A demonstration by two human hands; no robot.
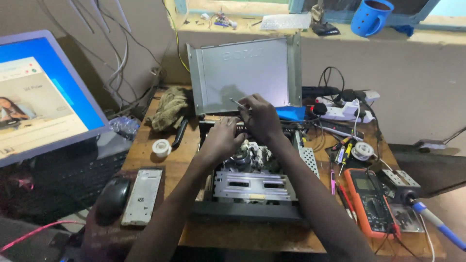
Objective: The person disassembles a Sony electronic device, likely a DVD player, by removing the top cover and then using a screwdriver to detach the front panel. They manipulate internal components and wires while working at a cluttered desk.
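Under both our hands sits the opened grey metal video deck (252,182), stiff but fragile inside, best gripped by its outer frame. Our right hand (262,116) pinches a thin metal screwdriver (237,103) above its rear; our left hand (222,139), fingers curled, presses its mechanism.

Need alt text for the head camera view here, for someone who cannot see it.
Two bare hands work at the back of an opened video player on a wooden table; the right hand holds a thin screwdriver, the left hand rests on the mechanism. An orange multimeter lies right, a laptop left.
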